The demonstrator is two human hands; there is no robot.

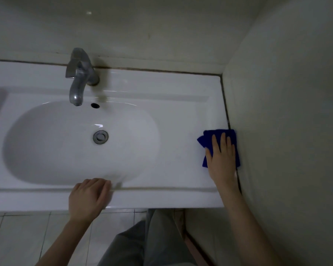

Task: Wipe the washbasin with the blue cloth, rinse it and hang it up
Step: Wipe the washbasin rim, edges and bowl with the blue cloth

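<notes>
Your outstretched right hand (pixel 222 156) pressed the blue cloth (pixel 205 141) beneath it to wipe the washbasin (pixel 181 121), while your loosely curled, empty left hand (pixel 88 196) apparently braced on its rim.

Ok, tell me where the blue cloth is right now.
In the head view the blue cloth lies on the flat right ledge of the washbasin, against the side wall, pressed under the right hand.

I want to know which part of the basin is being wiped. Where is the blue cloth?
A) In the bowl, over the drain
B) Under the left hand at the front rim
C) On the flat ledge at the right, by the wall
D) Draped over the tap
C: the right hand presses the blue cloth flat on the right ledge of the washbasin, beside the wall.
</notes>
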